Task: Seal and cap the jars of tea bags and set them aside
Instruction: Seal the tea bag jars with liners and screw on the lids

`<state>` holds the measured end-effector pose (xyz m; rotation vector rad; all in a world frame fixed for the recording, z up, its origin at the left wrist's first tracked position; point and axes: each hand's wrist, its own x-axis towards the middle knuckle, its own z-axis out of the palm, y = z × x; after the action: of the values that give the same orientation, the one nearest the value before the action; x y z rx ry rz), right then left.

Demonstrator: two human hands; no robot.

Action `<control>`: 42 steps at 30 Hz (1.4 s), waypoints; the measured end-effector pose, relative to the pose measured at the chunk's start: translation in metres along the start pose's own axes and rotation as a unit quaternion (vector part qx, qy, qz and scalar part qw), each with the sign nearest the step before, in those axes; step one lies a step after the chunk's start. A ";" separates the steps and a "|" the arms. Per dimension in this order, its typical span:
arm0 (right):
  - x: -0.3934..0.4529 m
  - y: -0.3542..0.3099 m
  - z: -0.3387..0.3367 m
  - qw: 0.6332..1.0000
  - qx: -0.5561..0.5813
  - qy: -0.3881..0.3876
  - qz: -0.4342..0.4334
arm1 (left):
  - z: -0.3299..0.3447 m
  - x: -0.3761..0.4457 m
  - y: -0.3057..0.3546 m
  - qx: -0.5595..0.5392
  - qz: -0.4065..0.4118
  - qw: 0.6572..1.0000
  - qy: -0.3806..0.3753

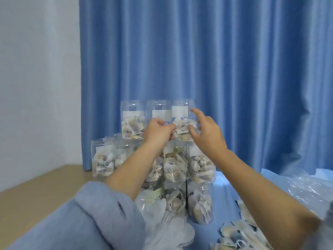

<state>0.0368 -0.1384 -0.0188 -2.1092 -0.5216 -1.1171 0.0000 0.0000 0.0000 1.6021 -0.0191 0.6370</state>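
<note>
A blue curtain point(216, 69) hung behind the bench point(227, 195), where clear jars point(200, 201) of tea bags stood stacked against it, probably to save room. At the top-right jar point(182, 121), the left hand point(158, 131) was curled against its side, likely steadying it, while the right hand point(207, 131) reached in with fingers spread, gripping nothing.

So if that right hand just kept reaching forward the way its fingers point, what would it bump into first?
Most likely the top-row jar with the white label: the right hand is open just beside it, fingertips close to its wall. Depth is hard to judge; past the jar hangs the blue curtain.
</note>
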 end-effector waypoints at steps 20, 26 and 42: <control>0.070 0.009 0.022 0.993 0.114 0.037 0.006 | 0.006 0.049 -0.021 0.086 0.083 0.990 -0.071; 0.017 -0.009 -0.021 0.992 0.127 -0.014 -0.009 | 0.011 0.006 -0.009 0.124 0.085 0.985 -0.087; -0.164 0.062 -0.026 0.982 -0.050 -0.172 0.060 | 0.028 -0.140 -0.143 0.175 -0.123 0.964 -0.160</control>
<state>-0.0295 -0.2048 -0.1696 -2.4049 -0.4966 -0.7256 -0.0538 -0.0536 -0.1873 1.9986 0.0550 0.1877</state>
